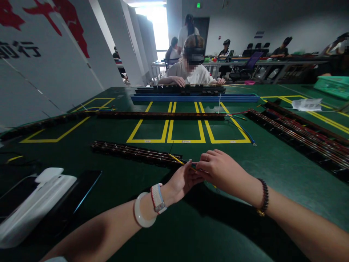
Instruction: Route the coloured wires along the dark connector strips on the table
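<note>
A long dark strip (136, 153) with copper-coloured lines lies on the green table in front of me. From its right end come insulated wires, among them a yellow wire (176, 158). My left hand (184, 181) is closed on these wires just past the strip's end, thumb on top. Touching it from the right, my right hand (220, 169) pinches the wires between thumb and fingers. A bit of green shows between the hands. The wire tips are mostly hidden by my fingers.
Farther back lie another long strip (160, 115), a blue channel (196, 98) and, at right, several wired strips (302, 142). A white device (38, 207) and a dark phone (79, 193) are at left. Across the table a person (193, 69) works. A green basket (332, 86) stands far right.
</note>
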A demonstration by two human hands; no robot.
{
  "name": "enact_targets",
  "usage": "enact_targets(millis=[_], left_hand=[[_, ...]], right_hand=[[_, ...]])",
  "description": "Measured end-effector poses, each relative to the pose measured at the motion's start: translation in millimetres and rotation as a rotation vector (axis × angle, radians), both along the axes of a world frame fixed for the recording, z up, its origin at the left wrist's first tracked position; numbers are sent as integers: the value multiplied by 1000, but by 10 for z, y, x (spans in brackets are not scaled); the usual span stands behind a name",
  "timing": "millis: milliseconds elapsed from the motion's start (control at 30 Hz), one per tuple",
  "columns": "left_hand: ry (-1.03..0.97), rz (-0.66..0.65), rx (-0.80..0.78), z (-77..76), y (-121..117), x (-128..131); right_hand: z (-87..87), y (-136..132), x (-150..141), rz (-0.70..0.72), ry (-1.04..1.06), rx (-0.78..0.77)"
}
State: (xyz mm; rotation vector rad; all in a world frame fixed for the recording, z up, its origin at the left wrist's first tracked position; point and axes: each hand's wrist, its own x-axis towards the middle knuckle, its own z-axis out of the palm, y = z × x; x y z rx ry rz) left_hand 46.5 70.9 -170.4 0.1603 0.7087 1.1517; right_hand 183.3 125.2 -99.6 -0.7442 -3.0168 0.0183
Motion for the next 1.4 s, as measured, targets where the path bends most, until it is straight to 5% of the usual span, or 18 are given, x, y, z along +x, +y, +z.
enact_targets(millis=[400,867,1067,1200,1300,1400], left_hand=[[1,35,-56,3,48,21],[137,-13,63,27,-5,42],[186,-50,41,63,-7,32],[182,-68,21,76,0,10],[171,-81,38,60,4,3],[134,-82,62,29,12,3]], right_hand=[[-391,-171,-90,-54,-119,227],[-128,38,-12,-213,62,-22],[-507,499,63,-223,359,-137],[-807,683,96,-83,307,-122],[-858,709,105,-33,256,11],[-728,637,96,-93,295,27]])
